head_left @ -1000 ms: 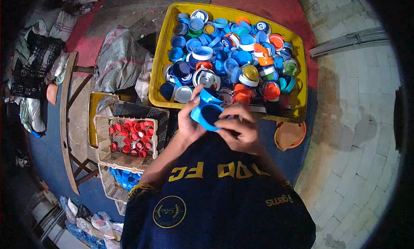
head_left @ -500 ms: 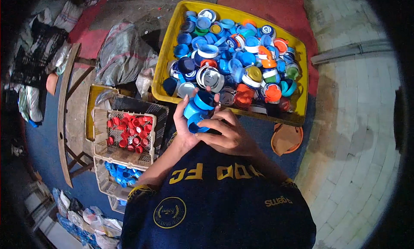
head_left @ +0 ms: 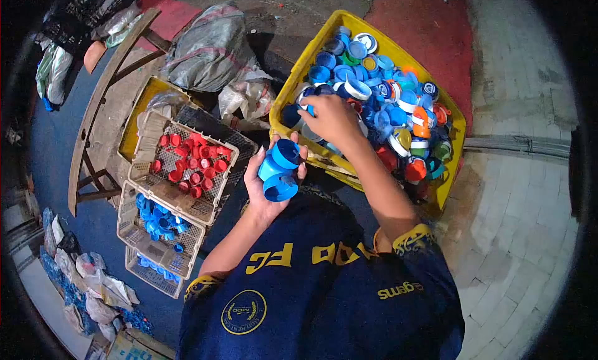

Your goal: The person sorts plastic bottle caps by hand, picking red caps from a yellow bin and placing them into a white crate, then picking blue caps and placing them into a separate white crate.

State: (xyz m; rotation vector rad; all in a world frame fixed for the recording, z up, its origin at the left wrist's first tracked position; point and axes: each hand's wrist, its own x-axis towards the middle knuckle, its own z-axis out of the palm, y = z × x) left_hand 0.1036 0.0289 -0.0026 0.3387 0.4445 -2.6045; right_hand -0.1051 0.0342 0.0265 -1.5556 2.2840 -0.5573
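Observation:
Several blue caps (head_left: 278,167) rest in my left hand (head_left: 274,179), its fingers curled round them, just below the near left corner of a yellow tray (head_left: 453,195). My right hand (head_left: 333,118) reaches over the left part of that tray, its thumb and fingertips pinched on a small blue cap (head_left: 310,110). Under and around the right hand lies a heap of mixed caps, mostly blue, with white, orange, yellow and green ones.
Left of my hands stands a crate of red caps (head_left: 198,163), with a crate of blue caps (head_left: 159,220) below it and another crate (head_left: 152,273) beyond. A wooden frame (head_left: 93,117), grey sack (head_left: 208,48) and plastic bags (head_left: 93,285) lie farther left.
My right hand has left the caps in my left hand and moved up over the tray. The view has turned, so the tray and crates appear tilted and shifted.

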